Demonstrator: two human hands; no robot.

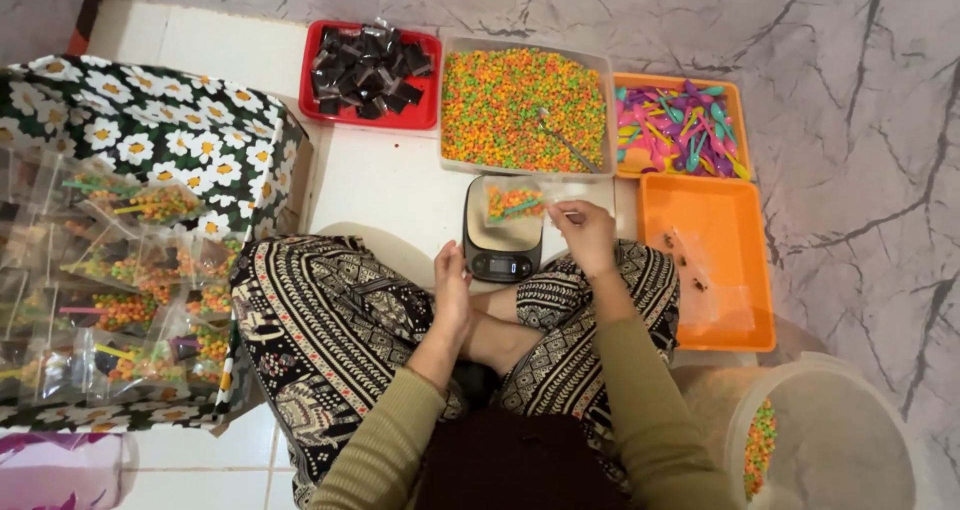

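Just beyond right hand (587, 236), bag (514, 204) on scale (503, 238).

At twelve o'clock in my view sits a clear rectangular tub heaped with tiny orange, green and yellow puffed grains (525, 105), a metal scoop half sunk in them. At eleven o'clock I see a red square plastic tray of small black sachets (368, 72). At one o'clock lies an orange tray of pink, teal and purple plastic spoons (682, 127), and just below it, at three o'clock, a second orange plastic tray (712, 265) holding clear empty bags. At nine o'clock a daisy-print box (140, 120) carries filled clear packets. At five o'clock stands a translucent round bucket (830, 440).
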